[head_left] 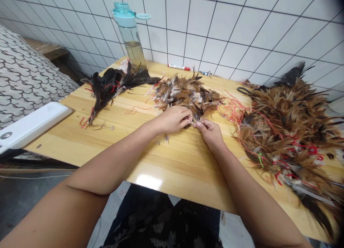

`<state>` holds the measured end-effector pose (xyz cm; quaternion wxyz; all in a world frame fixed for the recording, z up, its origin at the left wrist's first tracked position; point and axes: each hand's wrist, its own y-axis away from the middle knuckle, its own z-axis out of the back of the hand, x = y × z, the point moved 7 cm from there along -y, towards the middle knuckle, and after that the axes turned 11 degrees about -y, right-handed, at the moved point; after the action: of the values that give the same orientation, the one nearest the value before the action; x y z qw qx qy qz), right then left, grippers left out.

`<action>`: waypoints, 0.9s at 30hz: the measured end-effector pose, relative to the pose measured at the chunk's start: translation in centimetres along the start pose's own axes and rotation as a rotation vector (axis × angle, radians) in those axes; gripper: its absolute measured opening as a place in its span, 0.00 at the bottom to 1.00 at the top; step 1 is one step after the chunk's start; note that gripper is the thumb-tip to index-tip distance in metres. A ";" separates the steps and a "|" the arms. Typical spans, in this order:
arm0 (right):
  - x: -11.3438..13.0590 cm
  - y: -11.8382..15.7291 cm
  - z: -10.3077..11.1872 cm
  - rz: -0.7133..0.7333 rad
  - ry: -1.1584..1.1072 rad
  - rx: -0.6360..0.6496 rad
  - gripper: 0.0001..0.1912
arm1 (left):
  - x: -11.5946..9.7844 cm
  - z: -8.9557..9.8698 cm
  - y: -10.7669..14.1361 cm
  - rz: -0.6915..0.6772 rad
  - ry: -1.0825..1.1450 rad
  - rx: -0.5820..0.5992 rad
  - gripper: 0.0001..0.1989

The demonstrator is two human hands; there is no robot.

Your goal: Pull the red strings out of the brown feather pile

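My left hand (177, 119) and my right hand (209, 130) meet near the middle of the wooden table, fingers pinched closed on either side of a small dark feather (197, 115). Its quill end lies between the fingertips of both hands. Just behind them spreads a pile of brown and black feathers (185, 92) with pale fluff. Thin orange-red strings (233, 106) trail from the right of this pile. Which fingertips carry the quill's weight is too small to make out.
A large heap of brown feathers (295, 119) with red ties covers the table's right side. Black feather bundles (107, 83) lie at left, near a water bottle (131, 37). A red-and-white marker (178, 67) rests by the tiled wall. A white device (34, 124) sits at the left edge.
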<state>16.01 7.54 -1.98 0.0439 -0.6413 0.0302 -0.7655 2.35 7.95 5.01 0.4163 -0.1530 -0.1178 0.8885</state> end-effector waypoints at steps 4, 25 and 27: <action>-0.1 -0.1 -0.1 0.020 0.019 0.018 0.14 | -0.1 -0.2 0.0 -0.028 -0.081 -0.017 0.10; 0.1 0.0 -0.1 0.007 0.012 0.001 0.14 | 0.7 0.7 0.1 0.073 -0.144 -0.143 0.07; 0.2 0.0 0.2 -0.003 -0.032 -0.035 0.14 | 1.8 1.4 0.3 0.143 -0.118 -0.186 0.07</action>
<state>16.18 7.49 -1.71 0.0321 -0.6540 0.0421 -0.7547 0.54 9.04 5.90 0.3284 -0.1463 -0.2127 0.9086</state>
